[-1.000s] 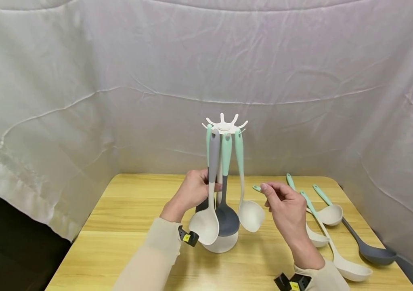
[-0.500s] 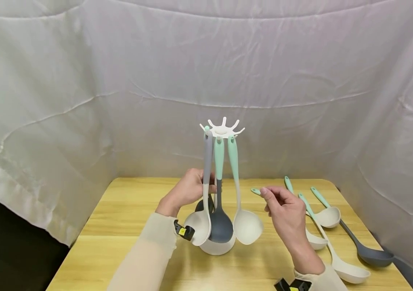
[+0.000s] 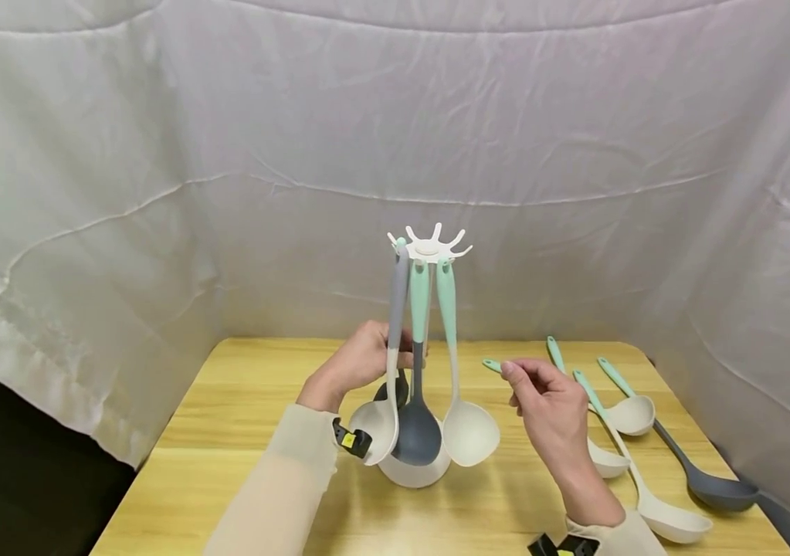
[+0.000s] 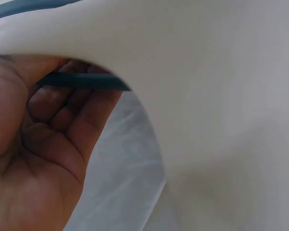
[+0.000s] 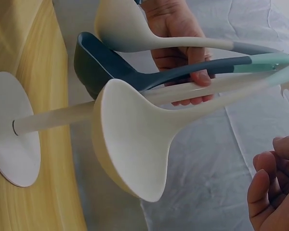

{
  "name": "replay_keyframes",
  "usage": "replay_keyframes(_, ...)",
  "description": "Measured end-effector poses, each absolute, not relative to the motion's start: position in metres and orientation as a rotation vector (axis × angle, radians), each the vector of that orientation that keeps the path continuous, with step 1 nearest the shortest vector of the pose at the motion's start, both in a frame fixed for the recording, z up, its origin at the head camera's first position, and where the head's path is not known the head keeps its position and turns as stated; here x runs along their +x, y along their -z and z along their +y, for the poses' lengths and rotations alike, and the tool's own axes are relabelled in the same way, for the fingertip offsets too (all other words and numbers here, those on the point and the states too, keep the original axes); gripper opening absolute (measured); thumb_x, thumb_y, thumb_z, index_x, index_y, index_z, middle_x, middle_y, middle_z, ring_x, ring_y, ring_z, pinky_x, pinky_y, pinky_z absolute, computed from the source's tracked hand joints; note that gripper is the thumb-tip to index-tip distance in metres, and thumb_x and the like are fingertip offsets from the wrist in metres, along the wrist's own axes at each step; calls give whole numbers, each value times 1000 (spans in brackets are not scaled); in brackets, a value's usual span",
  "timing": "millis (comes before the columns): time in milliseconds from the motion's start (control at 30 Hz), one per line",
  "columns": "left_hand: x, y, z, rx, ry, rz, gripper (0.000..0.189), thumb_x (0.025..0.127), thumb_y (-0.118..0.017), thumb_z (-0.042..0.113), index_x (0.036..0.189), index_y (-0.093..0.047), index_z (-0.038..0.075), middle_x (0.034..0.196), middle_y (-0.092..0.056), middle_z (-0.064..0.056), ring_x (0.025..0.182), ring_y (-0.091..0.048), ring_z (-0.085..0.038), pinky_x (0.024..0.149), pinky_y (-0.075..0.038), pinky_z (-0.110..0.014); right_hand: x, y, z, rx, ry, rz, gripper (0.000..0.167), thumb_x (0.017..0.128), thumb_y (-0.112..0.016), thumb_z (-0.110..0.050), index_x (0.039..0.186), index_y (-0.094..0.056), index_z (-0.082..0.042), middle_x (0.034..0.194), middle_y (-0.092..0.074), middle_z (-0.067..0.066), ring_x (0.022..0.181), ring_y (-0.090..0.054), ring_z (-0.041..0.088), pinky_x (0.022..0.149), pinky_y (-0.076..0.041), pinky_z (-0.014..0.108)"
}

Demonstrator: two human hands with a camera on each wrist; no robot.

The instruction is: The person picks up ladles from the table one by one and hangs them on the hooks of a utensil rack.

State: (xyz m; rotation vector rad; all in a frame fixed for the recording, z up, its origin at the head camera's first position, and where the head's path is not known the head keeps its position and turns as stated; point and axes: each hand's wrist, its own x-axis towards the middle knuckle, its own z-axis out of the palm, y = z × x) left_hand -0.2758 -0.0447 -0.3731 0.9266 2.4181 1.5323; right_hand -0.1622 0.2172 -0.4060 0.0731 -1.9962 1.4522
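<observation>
White utensil stand [image 3: 429, 249], upright on a wooden desk [image 3: 228, 432]: round base [image 3: 414, 474], slim pole [image 5: 55, 120] held by the left grip [image 3: 360, 361], and a crown of upturned hooks. Three ladles hang at the front, bowls lowermost: a white ladle with grey handle [image 3: 375, 428], a dark ladle with mint handle [image 3: 418, 436] and a white ladle with mint handle [image 3: 471, 432]. Another dark bowl [image 3: 393, 391] shows partly behind them. Right of the stand, the right grip [image 3: 549, 405] pinches a loose ladle [image 3: 491, 364], its holed mint tip pointing toward the stand; its middle is hidden, its white bowl [image 3: 634, 415] beyond.
</observation>
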Motion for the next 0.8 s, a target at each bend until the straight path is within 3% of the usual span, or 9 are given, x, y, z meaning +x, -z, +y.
replay_keyframes(200,-278,376,-48,869,-1577,2369,15,90,-81,5,104,-77,4,98,-78,-7,95,-72,-20,88,-57,-37,-162,403,219,81,-1460,-2002,10,100,-75,-15,97,-80,-7,72,-68,-9,55,-62,15,51,-51,22)
replay_keyframes(433,-277,378,-54,811,-1667,2302,30,93,-79,5,123,-73,6,114,-77,-9,108,-73,-21,93,-58,-37,-161,403,221,75,-1463,-2020,10,101,-74,-16,97,-80,-8,73,-69,-9,56,-62,16,51,-51,22)
replay_keyframes(700,-270,376,-55,808,-1769,2287,25,101,-71,10,126,-73,5,123,-76,-16,117,-72,-23,103,-55,-44,-162,403,223,88,-1448,-2026,11,100,-74,-16,96,-80,-8,75,-68,-8,56,-62,15,51,-51,22)
replay_keyframes(800,-266,374,-53,794,-1780,2321,22,103,-69,13,124,-75,9,123,-77,-13,118,-72,-21,106,-53,-45,-162,402,224,88,-1443,-2034,11,100,-75,-17,96,-80,-8,75,-68,-9,56,-62,15,51,-51,22)
